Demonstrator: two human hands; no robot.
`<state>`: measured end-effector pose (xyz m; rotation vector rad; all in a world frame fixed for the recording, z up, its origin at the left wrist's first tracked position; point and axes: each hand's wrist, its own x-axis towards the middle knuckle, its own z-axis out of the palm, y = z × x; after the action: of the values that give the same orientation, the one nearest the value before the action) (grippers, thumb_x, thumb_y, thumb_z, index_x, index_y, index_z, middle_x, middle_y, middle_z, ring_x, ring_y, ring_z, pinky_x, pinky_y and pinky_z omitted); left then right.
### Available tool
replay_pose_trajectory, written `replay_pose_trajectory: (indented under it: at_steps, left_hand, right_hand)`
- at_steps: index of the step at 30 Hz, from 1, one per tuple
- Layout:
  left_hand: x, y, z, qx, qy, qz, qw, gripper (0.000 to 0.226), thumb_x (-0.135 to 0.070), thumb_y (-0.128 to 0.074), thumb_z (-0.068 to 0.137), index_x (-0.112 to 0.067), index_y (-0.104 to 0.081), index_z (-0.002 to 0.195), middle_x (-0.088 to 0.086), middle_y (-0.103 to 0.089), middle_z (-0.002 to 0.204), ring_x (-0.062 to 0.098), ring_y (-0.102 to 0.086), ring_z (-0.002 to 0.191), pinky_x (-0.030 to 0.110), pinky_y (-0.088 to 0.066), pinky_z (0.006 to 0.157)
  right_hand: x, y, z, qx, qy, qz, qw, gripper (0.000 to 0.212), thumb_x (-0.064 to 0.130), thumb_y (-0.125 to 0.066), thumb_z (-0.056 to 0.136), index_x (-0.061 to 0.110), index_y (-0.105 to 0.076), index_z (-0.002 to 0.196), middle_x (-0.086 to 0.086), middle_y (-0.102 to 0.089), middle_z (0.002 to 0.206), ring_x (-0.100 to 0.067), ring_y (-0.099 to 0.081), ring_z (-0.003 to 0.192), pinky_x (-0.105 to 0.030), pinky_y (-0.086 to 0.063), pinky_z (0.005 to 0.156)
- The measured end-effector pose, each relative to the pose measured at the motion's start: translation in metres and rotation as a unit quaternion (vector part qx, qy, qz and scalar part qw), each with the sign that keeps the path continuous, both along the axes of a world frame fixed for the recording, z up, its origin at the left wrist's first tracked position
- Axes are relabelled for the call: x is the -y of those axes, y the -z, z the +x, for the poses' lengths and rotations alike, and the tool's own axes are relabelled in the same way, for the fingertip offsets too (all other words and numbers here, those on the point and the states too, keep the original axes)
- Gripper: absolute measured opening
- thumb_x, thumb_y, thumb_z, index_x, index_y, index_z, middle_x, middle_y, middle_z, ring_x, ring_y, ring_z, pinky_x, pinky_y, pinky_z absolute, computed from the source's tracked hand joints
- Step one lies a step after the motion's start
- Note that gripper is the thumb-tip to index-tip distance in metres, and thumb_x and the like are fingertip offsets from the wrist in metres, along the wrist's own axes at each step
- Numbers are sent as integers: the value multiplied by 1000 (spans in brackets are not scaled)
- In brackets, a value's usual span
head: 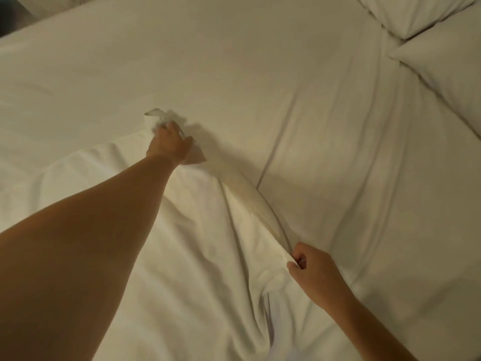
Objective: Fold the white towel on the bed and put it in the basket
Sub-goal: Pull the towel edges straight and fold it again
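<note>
The white towel (208, 230) lies spread and wrinkled over the near part of the bed (260, 74). My left hand (168, 143) is stretched far out and grips a bunched far corner of the towel. Nearer to me, my right hand (312, 272) pinches the towel's right edge between thumb and curled fingers. A raised fold runs along the towel's edge between the two hands. No basket is in view.
White pillows (429, 29) lie at the bed's top right. The white sheet has long creases running toward the pillows. A dark strip of floor (13, 16) shows past the bed's far left edge.
</note>
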<state>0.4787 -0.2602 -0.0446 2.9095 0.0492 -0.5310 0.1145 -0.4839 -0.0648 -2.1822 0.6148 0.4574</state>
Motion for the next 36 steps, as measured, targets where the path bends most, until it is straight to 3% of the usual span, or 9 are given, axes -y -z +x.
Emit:
replay_pose_trajectory:
  at_steps: [4, 7, 10, 14, 18, 22, 29, 33, 36]
  left_hand:
    - [-1, 13, -9, 54, -103, -6, 993, 46, -30, -58, 94, -9, -49, 134, 20, -37, 139, 49, -56, 114, 53, -49, 98]
    - [-7, 22, -7, 66, -188, -60, 978, 34, -25, -54, 97, -10, -56, 128, 19, -51, 134, 44, -59, 114, 48, -48, 102]
    - [-15, 20, -6, 111, -186, -105, 970, 21, -18, -50, 98, -17, -64, 114, 7, -67, 109, 30, -66, 98, 35, -52, 85]
    - [-20, -2, -7, 124, -139, -113, 976, 28, -2, -50, 91, -21, -70, 99, 7, -70, 101, 26, -67, 85, 31, -53, 68]
    - [-23, -20, -9, 67, -76, -52, 994, 31, -6, -54, 94, -17, -77, 111, 14, -68, 119, 35, -65, 107, 37, -55, 94]
    - [-33, -26, -13, 58, -34, -6, 998, 41, -9, -56, 96, 3, -58, 135, 24, -52, 133, 39, -54, 124, 42, -46, 109]
    - [-57, -69, -12, 169, -28, -57, 984, 38, -25, -56, 96, 2, -70, 118, 24, -61, 121, 37, -57, 113, 36, -44, 98]
    - [-82, -110, -18, 243, -55, -80, 965, 34, -8, -53, 91, -2, -70, 119, 22, -63, 115, 38, -61, 107, 29, -44, 88]
    - [-110, -133, -23, 252, -31, -84, 964, 46, 2, -51, 89, -4, -64, 133, 21, -60, 128, 38, -58, 116, 31, -44, 101]
  right_hand:
    - [-1, 7, -6, 3, -6, 0, 1000, 34, 18, -68, 83, 24, -42, 61, 16, -54, 60, -5, -45, 51, -12, -40, 50]
    - [1, 7, -8, -4, -10, -1, 1000, 35, 18, -68, 83, 24, -42, 61, 17, -54, 60, -5, -45, 51, -11, -40, 50]
    - [3, 3, -7, -2, -8, 7, 1000, 35, 16, -67, 82, 25, -41, 60, 15, -52, 57, -6, -43, 49, -12, -39, 49]
    - [-2, -12, -5, 14, -20, 24, 999, 36, 14, -67, 83, 26, -40, 62, 15, -49, 56, -6, -40, 48, -12, -37, 48]
    - [-12, -29, -6, 10, -38, 41, 998, 36, 14, -69, 87, 28, -44, 65, 21, -54, 59, -2, -45, 49, -12, -42, 50]
    - [-22, -41, -9, 9, -51, 51, 997, 32, 15, -69, 87, 28, -48, 67, 21, -56, 61, 0, -49, 51, -11, -43, 53]
    - [-42, -65, -18, -17, -44, 104, 993, 13, 23, -70, 84, 32, -63, 78, 8, -68, 72, -8, -62, 61, -20, -51, 58]
    - [-67, -88, -20, -16, -59, 169, 984, 19, 19, -69, 82, 36, -69, 89, 12, -74, 79, -6, -70, 66, -18, -55, 61]
    - [-92, -104, -23, -30, -83, 203, 975, 21, 19, -67, 81, 35, -71, 94, 7, -75, 81, -11, -72, 68, -29, -59, 68]
